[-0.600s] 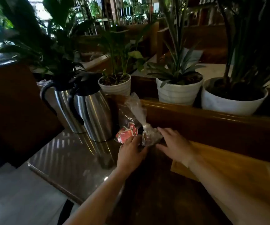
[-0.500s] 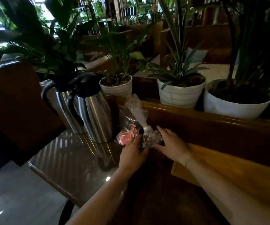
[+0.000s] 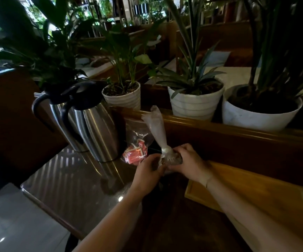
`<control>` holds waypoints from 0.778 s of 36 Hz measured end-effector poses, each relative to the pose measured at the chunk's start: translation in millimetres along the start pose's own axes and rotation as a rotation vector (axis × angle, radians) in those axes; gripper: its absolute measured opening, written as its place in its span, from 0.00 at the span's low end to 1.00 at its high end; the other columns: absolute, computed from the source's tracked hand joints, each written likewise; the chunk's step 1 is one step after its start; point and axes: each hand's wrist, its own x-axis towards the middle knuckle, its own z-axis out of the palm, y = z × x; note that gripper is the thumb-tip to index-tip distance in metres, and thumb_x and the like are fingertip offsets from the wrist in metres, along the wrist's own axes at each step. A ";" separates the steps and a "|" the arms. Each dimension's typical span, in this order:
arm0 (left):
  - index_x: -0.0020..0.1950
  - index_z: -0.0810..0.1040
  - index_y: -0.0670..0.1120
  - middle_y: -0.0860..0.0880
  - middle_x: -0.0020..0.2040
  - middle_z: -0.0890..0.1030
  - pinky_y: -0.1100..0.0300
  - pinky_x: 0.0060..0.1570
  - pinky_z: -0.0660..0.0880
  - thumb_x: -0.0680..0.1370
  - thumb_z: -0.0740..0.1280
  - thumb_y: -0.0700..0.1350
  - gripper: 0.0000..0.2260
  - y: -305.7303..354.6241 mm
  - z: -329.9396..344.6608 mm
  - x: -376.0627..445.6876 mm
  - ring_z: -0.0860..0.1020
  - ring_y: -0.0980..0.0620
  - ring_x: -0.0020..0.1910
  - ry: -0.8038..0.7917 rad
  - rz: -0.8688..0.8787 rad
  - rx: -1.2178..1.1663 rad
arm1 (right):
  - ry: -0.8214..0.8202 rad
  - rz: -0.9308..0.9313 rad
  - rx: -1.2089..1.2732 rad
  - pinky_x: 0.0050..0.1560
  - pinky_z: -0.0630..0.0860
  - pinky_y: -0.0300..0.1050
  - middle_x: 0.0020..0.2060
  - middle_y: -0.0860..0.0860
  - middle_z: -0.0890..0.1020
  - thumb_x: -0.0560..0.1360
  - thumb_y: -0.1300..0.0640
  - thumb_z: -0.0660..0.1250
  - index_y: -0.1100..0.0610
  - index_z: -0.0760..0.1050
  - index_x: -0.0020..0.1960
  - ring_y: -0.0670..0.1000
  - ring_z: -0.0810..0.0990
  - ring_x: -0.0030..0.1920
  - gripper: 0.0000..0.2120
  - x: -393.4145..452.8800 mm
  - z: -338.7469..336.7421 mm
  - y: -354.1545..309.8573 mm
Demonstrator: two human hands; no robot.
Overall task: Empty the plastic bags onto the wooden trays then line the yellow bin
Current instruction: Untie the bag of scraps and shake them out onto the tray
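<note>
A clear plastic bag (image 3: pixel 157 131), knotted near its base with a long twisted top, stands on the dark table. Its bulging lower part holds something brownish. My left hand (image 3: pixel 148 170) grips that lower part from the left, and my right hand (image 3: pixel 189 161) grips it from the right. Just behind and to the left lies a second clear bag (image 3: pixel 135 153) with red and white packets inside. A wooden tray (image 3: pixel 256 190) lies on the table under my right forearm. The yellow bin is out of view.
Two steel jugs (image 3: pixel 99 131) with black handles stand left of the bags. A wooden ledge (image 3: pixel 238 131) behind carries three white plant pots (image 3: pixel 195 104). The table edge (image 3: pixel 43 200) drops to a tiled floor at the left.
Both hands have closed in around the knotted bag's lower part; before, they lay flatter on either side of it.
</note>
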 end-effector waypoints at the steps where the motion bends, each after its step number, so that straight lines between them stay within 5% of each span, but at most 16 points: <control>1: 0.64 0.76 0.51 0.54 0.55 0.82 0.53 0.53 0.81 0.77 0.69 0.48 0.16 0.5 -0.4 -0.1 0.82 0.58 0.52 -0.020 0.001 -0.028 | 0.009 -0.003 0.007 0.63 0.72 0.46 0.66 0.52 0.68 0.68 0.45 0.75 0.57 0.70 0.69 0.52 0.73 0.63 0.33 -2.4 -1.1 -0.2; 7: 0.64 0.77 0.51 0.52 0.56 0.83 0.61 0.50 0.81 0.78 0.68 0.46 0.14 11.6 -9.7 -3.0 0.82 0.60 0.52 -0.117 0.008 -0.182 | 0.037 0.001 0.055 0.46 0.73 0.34 0.57 0.46 0.77 0.69 0.41 0.73 0.50 0.72 0.65 0.42 0.76 0.52 0.28 -28.0 -19.5 -7.3; 11: 0.61 0.78 0.52 0.52 0.53 0.84 0.57 0.49 0.82 0.77 0.69 0.44 0.13 27.2 -12.6 -13.6 0.84 0.56 0.50 -0.235 -0.010 -0.288 | 0.066 0.036 0.092 0.47 0.72 0.33 0.55 0.40 0.76 0.70 0.40 0.71 0.46 0.70 0.67 0.39 0.76 0.53 0.28 -60.3 -30.0 -9.9; 15: 0.57 0.80 0.54 0.53 0.50 0.85 0.57 0.44 0.82 0.77 0.69 0.42 0.11 36.5 -0.1 -28.0 0.84 0.55 0.46 -0.369 -0.057 -0.346 | 0.087 0.107 0.340 0.46 0.76 0.30 0.51 0.35 0.77 0.67 0.43 0.74 0.40 0.71 0.58 0.31 0.78 0.49 0.22 -98.7 -29.9 -2.9; 19: 0.57 0.80 0.52 0.49 0.48 0.86 0.59 0.38 0.79 0.77 0.70 0.43 0.10 33.2 21.0 -45.0 0.82 0.55 0.37 -0.474 -0.069 -0.358 | 0.100 0.274 0.522 0.52 0.80 0.41 0.57 0.40 0.79 0.62 0.36 0.75 0.39 0.69 0.65 0.38 0.81 0.52 0.33 -140.2 -22.3 12.4; 25: 0.52 0.82 0.62 0.52 0.46 0.86 0.56 0.36 0.80 0.75 0.72 0.46 0.11 29.7 45.3 -70.2 0.82 0.54 0.38 -0.622 -0.024 -0.325 | 0.144 0.410 0.624 0.49 0.76 0.31 0.53 0.31 0.78 0.64 0.39 0.74 0.31 0.67 0.58 0.31 0.79 0.51 0.26 -199.0 -14.6 19.9; 28: 0.51 0.81 0.66 0.56 0.47 0.85 0.52 0.41 0.83 0.75 0.72 0.49 0.11 31.5 54.0 -81.0 0.84 0.51 0.41 -0.706 0.008 -0.263 | 0.168 0.428 0.606 0.48 0.72 0.24 0.54 0.29 0.79 0.65 0.39 0.74 0.36 0.69 0.64 0.29 0.76 0.54 0.29 -220.8 -15.2 23.8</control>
